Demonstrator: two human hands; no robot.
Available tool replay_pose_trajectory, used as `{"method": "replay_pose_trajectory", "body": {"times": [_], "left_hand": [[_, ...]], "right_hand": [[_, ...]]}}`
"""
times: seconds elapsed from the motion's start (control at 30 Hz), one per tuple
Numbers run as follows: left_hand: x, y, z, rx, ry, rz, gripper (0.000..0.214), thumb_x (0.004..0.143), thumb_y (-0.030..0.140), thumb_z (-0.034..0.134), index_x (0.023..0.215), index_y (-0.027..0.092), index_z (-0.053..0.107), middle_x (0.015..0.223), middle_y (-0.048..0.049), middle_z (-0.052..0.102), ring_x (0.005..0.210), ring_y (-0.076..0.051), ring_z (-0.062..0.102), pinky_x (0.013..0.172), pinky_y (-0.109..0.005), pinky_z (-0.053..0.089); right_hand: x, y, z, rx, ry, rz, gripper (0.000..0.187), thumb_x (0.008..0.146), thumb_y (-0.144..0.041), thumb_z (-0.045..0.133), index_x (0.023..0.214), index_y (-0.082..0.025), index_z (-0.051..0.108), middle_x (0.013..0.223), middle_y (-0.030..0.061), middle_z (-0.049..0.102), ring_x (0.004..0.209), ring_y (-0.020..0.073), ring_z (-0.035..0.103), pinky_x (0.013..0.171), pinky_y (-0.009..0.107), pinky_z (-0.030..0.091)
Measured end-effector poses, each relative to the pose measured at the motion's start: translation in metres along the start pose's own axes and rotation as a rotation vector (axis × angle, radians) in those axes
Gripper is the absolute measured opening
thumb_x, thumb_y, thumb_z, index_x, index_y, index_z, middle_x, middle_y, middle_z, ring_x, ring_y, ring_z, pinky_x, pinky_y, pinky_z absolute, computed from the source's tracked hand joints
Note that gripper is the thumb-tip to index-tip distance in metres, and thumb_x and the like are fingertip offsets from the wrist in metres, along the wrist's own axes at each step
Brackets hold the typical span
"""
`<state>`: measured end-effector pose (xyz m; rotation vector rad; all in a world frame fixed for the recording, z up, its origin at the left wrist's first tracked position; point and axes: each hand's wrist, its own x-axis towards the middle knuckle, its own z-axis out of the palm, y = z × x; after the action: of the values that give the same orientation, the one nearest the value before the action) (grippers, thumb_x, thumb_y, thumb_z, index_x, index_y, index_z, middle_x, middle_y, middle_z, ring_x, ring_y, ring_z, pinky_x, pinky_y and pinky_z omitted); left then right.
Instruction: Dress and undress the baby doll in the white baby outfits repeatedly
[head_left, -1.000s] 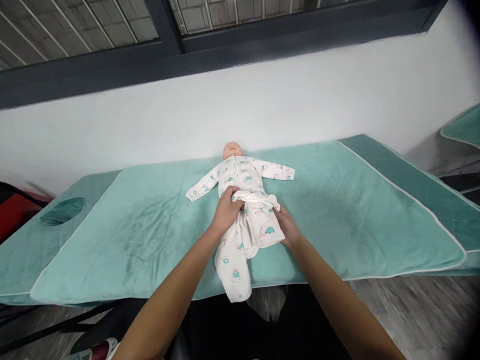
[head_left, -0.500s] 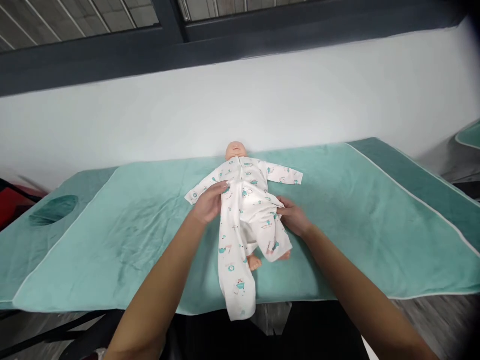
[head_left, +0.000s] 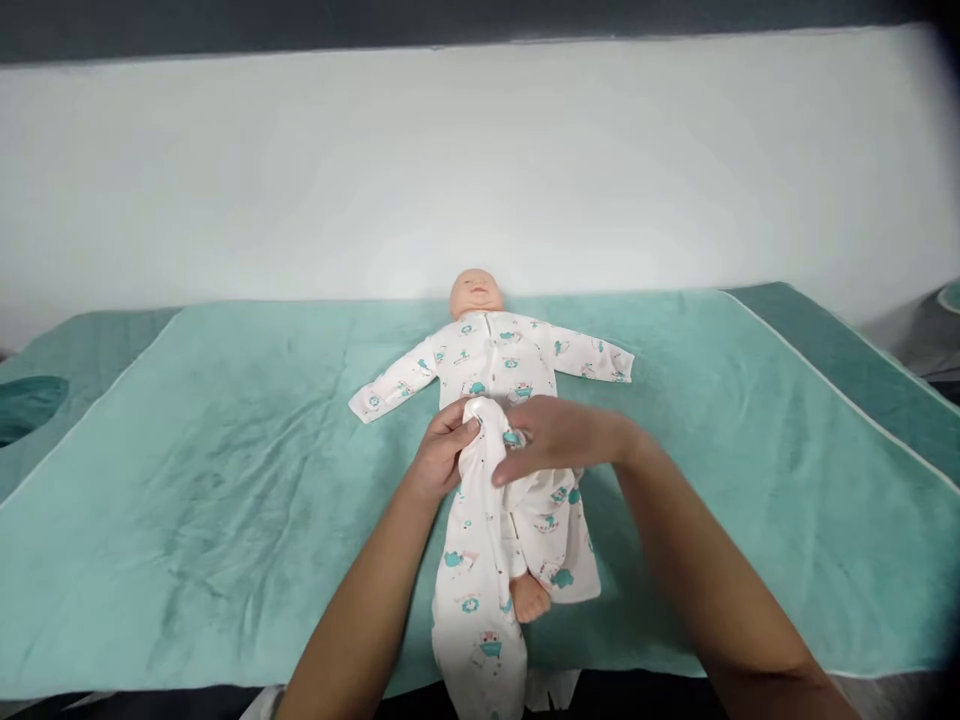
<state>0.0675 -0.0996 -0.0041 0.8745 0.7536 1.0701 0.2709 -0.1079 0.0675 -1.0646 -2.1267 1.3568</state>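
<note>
A baby doll [head_left: 477, 292] lies face up with its head toward the wall, dressed in a white baby romper [head_left: 480, 590] with teal and pink prints. Both sleeves spread out to the sides, and the front is closed at the chest. My left hand [head_left: 444, 447] pinches a raised fold of the romper near the doll's waist. Beside it, my right hand [head_left: 551, 435] reaches across the romper with thumb and fingers apart around the same fold; its fingertips are partly hidden by the cloth. One bare doll foot [head_left: 530, 598] shows between the trouser legs. The left-hand leg hangs over the bed's front edge.
A teal cover [head_left: 247, 480] with white piping lies over the bed and wrinkles on the left. An oval opening [head_left: 30, 405] is at the far left. The white wall [head_left: 465, 170] rises behind the doll's head.
My right hand has let go of the right-hand trouser leg and moved left to the middle. My left hand has lifted a fold of the romper. The view has tilted down and closer.
</note>
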Motion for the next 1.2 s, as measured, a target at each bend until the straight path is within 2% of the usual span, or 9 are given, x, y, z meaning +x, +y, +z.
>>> {"method": "replay_pose_trajectory", "body": {"times": [0.13,0.3,0.37,0.53,0.67,0.73,0.93,1.1,1.2], "left_hand": [[0.001,-0.001,-0.004,-0.012,0.009,0.013,0.048,0.061,0.054,0.085,0.090,0.018,0.073,0.076,-0.0023,0.070,0.068,-0.016,0.063,0.065,-0.027,0.048],[0.001,0.009,-0.021,0.199,-0.383,-0.156,0.056,0.052,0.047,0.091,0.094,0.014,0.074,0.083,-0.0062,0.071,0.075,-0.021,0.064,0.065,-0.027,0.046],[0.000,0.011,-0.023,0.220,-0.420,-0.182,0.051,0.052,0.040,0.092,0.092,0.015,0.073,0.081,-0.0047,0.070,0.071,-0.018,0.062,0.064,-0.026,0.045],[-0.004,0.005,-0.012,0.072,-0.082,-0.049,0.043,0.061,0.048,0.087,0.088,0.018,0.072,0.085,-0.0047,0.072,0.075,-0.019,0.065,0.067,-0.029,0.051],[-0.008,0.005,-0.002,-0.120,0.117,0.048,0.043,0.065,0.052,0.083,0.094,0.024,0.069,0.093,-0.0019,0.073,0.082,-0.021,0.068,0.073,-0.033,0.056],[-0.010,0.006,-0.001,-0.157,0.141,0.032,0.038,0.068,0.048,0.082,0.094,0.025,0.068,0.090,-0.0005,0.073,0.078,-0.020,0.067,0.072,-0.033,0.056],[-0.011,0.012,-0.006,-0.032,-0.002,-0.068,0.040,0.068,0.051,0.081,0.091,0.020,0.071,0.076,-0.0029,0.069,0.066,-0.018,0.064,0.061,-0.029,0.052],[-0.012,0.027,-0.013,0.243,-0.362,-0.211,0.051,0.052,0.044,0.091,0.090,0.014,0.074,0.078,-0.0043,0.070,0.071,-0.020,0.064,0.061,-0.027,0.049],[-0.012,0.026,-0.011,0.305,-0.374,-0.224,0.040,0.053,0.034,0.092,0.082,0.014,0.074,0.075,-0.0029,0.069,0.066,-0.017,0.061,0.058,-0.025,0.048]], "right_hand": [[0.017,0.024,0.026,0.359,0.070,-0.033,0.023,0.074,-0.038,0.077,0.083,-0.018,0.072,0.076,-0.0013,0.067,0.067,0.0134,0.057,0.064,0.024,0.043],[0.006,0.049,0.031,0.980,0.427,-0.027,0.020,0.063,-0.029,0.077,0.079,-0.018,0.069,0.070,-0.0012,0.066,0.061,0.0137,0.057,0.060,0.025,0.047],[0.004,0.048,0.030,1.055,0.452,-0.026,0.022,0.058,-0.025,0.076,0.078,-0.018,0.070,0.070,-0.0002,0.067,0.060,0.0148,0.058,0.058,0.025,0.048],[0.001,0.047,0.027,1.071,0.380,0.025,0.024,0.054,-0.024,0.075,0.077,-0.020,0.072,0.062,-0.0011,0.065,0.054,0.0153,0.058,0.054,0.027,0.050],[-0.002,0.046,0.028,0.898,0.122,0.041,0.027,0.065,-0.034,0.080,0.085,-0.016,0.072,0.051,-0.0047,0.055,0.038,0.0079,0.041,0.037,0.021,0.036],[-0.001,0.042,0.027,0.750,0.009,-0.007,0.036,0.068,-0.031,0.082,0.100,-0.016,0.072,0.064,-0.0034,0.063,0.046,0.0083,0.049,0.042,0.019,0.040],[0.003,0.044,0.030,0.649,-0.105,-0.076,0.022,0.075,-0.034,0.080,0.084,-0.015,0.074,0.078,0.0015,0.070,0.071,0.0144,0.063,0.065,0.024,0.053],[0.011,0.055,0.053,0.967,0.353,-0.060,0.038,0.068,-0.048,0.084,0.088,-0.017,0.072,0.078,0.0032,0.071,0.069,0.0175,0.065,0.067,0.029,0.054],[0.015,0.055,0.058,1.009,0.400,-0.054,0.046,0.069,-0.056,0.081,0.090,-0.017,0.071,0.077,0.0050,0.071,0.068,0.0194,0.066,0.065,0.031,0.054]]}}
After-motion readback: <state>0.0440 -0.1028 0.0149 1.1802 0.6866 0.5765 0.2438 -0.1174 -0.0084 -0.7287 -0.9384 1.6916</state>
